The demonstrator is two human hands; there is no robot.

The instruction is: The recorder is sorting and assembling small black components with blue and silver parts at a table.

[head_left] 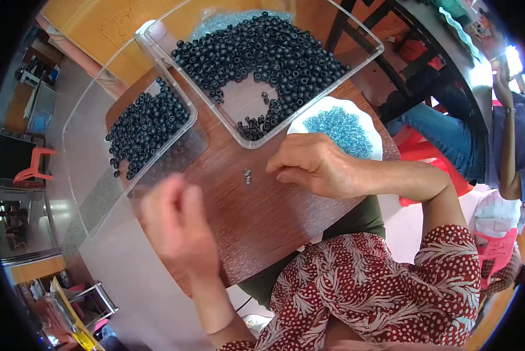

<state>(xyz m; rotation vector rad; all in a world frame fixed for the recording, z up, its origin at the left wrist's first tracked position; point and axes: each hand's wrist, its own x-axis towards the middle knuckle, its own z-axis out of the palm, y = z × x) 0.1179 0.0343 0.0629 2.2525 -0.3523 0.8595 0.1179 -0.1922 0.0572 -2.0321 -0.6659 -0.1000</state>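
My right hand [315,165] hovers above the brown table [262,219], thumb and fingers drawn together; whatever they hold is too small or hidden. Just left of its fingertips lies a small row of greyish bits [248,176]. Beyond that hand is a white scalloped plate [377,140] heaped with pale blue clear beads [339,127]. My left hand [177,225] is smeared by motion over the table's left side, so its fingers cannot be read. Farther off, a clear plastic bin [239,96] holds many black round pieces with holes [274,47].
A second clear bin [187,124] with similar black pieces [148,126] stands at the left, partly over the table edge. A clear plastic bag [239,20] lies behind the larger bin. Another person in jeans [441,131] sits at the right, near red stools [420,158].
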